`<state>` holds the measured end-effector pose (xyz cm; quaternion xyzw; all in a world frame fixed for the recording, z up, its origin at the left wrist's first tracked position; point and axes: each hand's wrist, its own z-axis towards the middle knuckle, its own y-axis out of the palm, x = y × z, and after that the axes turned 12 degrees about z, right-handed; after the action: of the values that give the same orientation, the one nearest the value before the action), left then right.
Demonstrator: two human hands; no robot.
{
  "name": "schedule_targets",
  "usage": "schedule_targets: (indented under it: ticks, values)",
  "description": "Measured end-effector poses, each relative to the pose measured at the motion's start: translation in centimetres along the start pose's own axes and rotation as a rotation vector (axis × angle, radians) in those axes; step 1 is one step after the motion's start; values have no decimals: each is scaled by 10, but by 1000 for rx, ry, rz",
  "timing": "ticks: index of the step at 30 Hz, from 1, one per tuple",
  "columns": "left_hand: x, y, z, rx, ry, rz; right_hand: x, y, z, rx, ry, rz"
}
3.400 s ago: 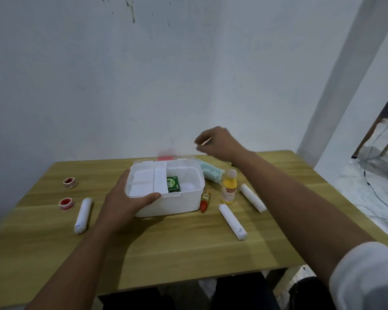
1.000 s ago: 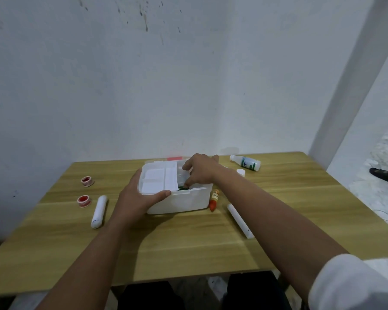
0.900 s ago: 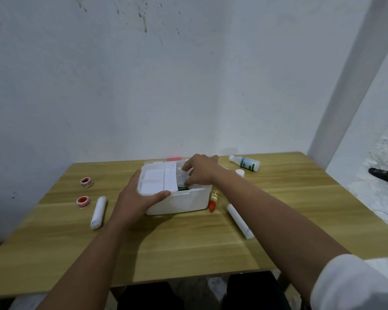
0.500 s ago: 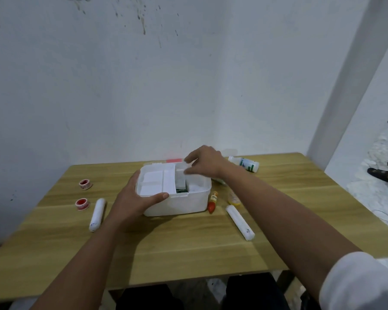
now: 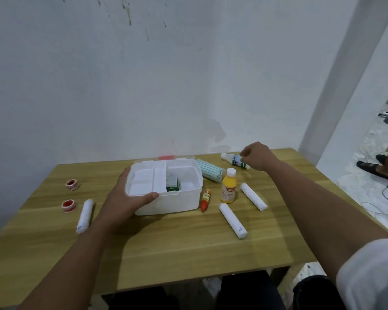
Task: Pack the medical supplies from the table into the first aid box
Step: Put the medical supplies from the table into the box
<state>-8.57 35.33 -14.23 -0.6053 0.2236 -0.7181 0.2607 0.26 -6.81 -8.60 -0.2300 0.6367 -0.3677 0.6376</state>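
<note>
Right grip (image 5: pixel 257 156) hides white bottle (image 5: pixel 231 158) base | contact unclear

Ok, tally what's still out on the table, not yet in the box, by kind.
White gauze rolls: 3
Red tape rolls: 2
Bottles: 2, yellow and white lying down
Orange tube: 1
Striped teal pack: 1
Total: 9
</note>
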Motion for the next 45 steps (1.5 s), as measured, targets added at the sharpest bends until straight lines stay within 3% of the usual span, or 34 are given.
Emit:
schedule_targets:
  ticks: [6, 26, 31, 34, 38, 45]
  values:
    - [4, 2, -1, 23, 32, 21, 31, 11, -9, -54, 75, -68]
    - [7, -2, 0, 29, 40, 29, 23, 29, -9, 107, -25, -46]
    - [3, 0, 2, 33, 27, 19, 12, 35, 2, 38, -107, 126]
    - [1, -1, 1, 14, 18, 14, -6, 39, 4, -134, -79, 254]
    - [0, -2, 1, 5, 27, 10, -19, 56, 9, -323, -81, 52]
    - [2, -3, 1, -2, 37, 2, -35, 32, 13, -172, -150, 73]
